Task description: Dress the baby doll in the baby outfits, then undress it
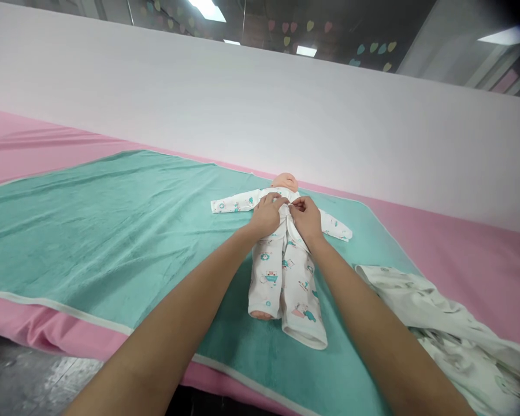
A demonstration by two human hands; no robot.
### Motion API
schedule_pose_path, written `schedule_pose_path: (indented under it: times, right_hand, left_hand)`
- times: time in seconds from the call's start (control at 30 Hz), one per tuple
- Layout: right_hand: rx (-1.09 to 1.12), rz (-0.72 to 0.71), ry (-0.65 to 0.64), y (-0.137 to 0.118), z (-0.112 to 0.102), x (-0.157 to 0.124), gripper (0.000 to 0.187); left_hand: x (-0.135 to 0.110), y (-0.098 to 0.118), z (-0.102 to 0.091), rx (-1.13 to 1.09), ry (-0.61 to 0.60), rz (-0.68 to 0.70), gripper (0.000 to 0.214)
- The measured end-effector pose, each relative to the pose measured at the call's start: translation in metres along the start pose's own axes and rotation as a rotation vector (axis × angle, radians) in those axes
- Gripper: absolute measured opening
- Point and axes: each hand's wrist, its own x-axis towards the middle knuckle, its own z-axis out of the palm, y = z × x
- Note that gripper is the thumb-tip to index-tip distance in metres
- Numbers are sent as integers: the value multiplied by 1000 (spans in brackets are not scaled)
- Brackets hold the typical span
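Observation:
A baby doll lies on its back, dressed in a white printed baby shirt and matching pants. Both sleeves are spread out to the sides. My left hand rests on the chest, its thumb and index finger closed on the shirt's front edge. Beside it, my right hand pinches the same front at the upper middle. A small white bit shows between the fingertips; whether it is a tie or an edge, I cannot tell. Below my hands the shirt's lower front parts over the pants.
The doll lies on a teal blanket with a pale border, spread over a pink sheet. Crumpled white printed cloth lies to the right, near my right forearm. Behind the bed stands a white wall with dark glass above it.

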Motion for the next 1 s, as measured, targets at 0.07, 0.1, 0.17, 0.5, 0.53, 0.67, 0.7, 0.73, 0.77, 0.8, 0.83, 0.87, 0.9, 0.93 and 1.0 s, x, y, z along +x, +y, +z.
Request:
schedule_pose_path:
  times: [0.07, 0.1, 0.17, 0.5, 0.53, 0.67, 0.7, 0.73, 0.77, 0.8, 0.83, 0.87, 0.9, 0.93, 1.0]
  right_hand:
    - [9, 12, -2, 0, 0, 1, 12]
    - [19, 20, -2, 0, 0, 1, 12]
    - [45, 44, -4, 2, 1, 3, 13]
    - [-58, 27, 168, -6, -3, -15, 18]
    - [-97, -33, 144, -11, -5, -23, 16]
    - [-328, -221, -127, -28, -14, -50, 22]
    - [-379, -227, -184, -30, -16, -53, 24]
    - [-420, -219, -218, -32, -17, -54, 24]
    - [-453, -202, -233, -34, -17, -54, 22]
    - [-476, -183, -234, -34, -18, -53, 20]
    - [-492, -170, -233, -34, -18, -51, 18]
    - [-497, -168, -232, -34, -18, -49, 17]
    - [-489, -178, -232, -33, -19, -48, 17]
    - [-465, -196, -236, -32, -20, -47, 17]
    - [-375, -238, -254, -30, -24, -49, 19]
  left_hand:
    - [1, -1, 1, -3, 7, 12, 54]
    - [1, -2, 2, 0, 13, 20, 55]
    - [2, -4, 4, 11, 26, 34, 57]
    - [-7, -11, 10, 4, 129, 145, 54]
    - [-10, -12, 10, -16, 149, 164, 50]
    - [-27, -19, 10, -109, 171, 228, 36]
    - [-31, -20, 10, -127, 162, 232, 35]
    - [-33, -21, 9, -140, 154, 232, 35]
    - [-35, -22, 9, -148, 146, 229, 35]
    - [-36, -22, 9, -151, 142, 224, 35]
    - [-36, -21, 9, -150, 139, 219, 36]
    - [-36, -21, 8, -144, 136, 216, 36]
    - [-35, -20, 8, -136, 134, 214, 37]
    - [-35, -19, 7, -125, 132, 215, 38]
    - [-35, -16, 5, -90, 128, 221, 39]
